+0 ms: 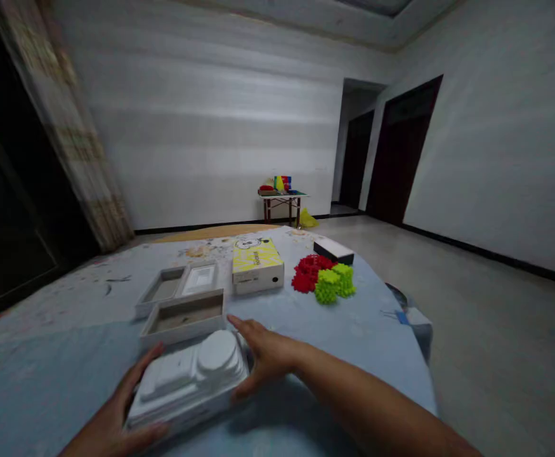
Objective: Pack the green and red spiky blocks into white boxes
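Note:
A white moulded tray [177,374] with a raised round part at its right end sits in a shallow white box [196,409] at the table's near side. My left hand [120,409] grips the box's left end, thumb along the near side and fingers behind. Around the right end, my right hand [270,352] holds on with its thumb at the near corner and its index finger reaching to the far side. Just beyond lies an open, shallow grey-white box part [186,333] with a brownish inside.
Behind are another open box part [163,282], a white framed piece [200,278], and a yellow-and-white carton [258,263]. Red spiky pieces [308,270], lime-green spiky blocks [334,282] and a black-and-white box [333,249] stand right, near the edge of the cloth-covered table [377,336].

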{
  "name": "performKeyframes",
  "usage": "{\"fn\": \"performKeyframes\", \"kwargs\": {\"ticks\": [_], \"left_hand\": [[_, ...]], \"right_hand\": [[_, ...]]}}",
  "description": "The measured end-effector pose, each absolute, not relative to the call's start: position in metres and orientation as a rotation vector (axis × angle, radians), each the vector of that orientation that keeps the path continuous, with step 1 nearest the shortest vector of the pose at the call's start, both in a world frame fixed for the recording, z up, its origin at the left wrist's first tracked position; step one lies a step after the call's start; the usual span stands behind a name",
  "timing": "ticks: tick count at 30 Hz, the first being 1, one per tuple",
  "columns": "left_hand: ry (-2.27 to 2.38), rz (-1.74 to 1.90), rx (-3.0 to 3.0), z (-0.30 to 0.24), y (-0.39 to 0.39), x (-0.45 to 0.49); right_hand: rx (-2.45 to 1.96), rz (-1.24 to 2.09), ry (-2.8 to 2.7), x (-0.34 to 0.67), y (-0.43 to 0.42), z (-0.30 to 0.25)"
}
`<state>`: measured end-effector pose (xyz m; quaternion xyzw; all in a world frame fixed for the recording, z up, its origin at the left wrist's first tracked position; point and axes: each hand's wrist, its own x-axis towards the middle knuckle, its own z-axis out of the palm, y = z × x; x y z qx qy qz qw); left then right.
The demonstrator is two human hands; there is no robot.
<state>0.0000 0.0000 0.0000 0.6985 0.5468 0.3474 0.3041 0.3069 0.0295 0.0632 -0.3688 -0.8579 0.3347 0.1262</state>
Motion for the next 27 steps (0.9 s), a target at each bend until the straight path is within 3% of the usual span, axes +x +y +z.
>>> {"fn": "performKeyframes", "kwargs": {"ticks": [12,20,27], "left_hand": [[1.419,1.008,1.765,0.006,-0.006,0.013],[1.297,1.011,1.661,-0.022,0.013,-0.007],[1.384,1.001,1.771,-0.034,0.021,-0.014]], "right_hand": [[-1.075,0.814,-2.63,0.321,0.028,0.074],[-1.098,0.872,-2.331,0.378,0.028,0.085],[-1.307,0.755,-2.029,0.448,0.057,0.135]]}}
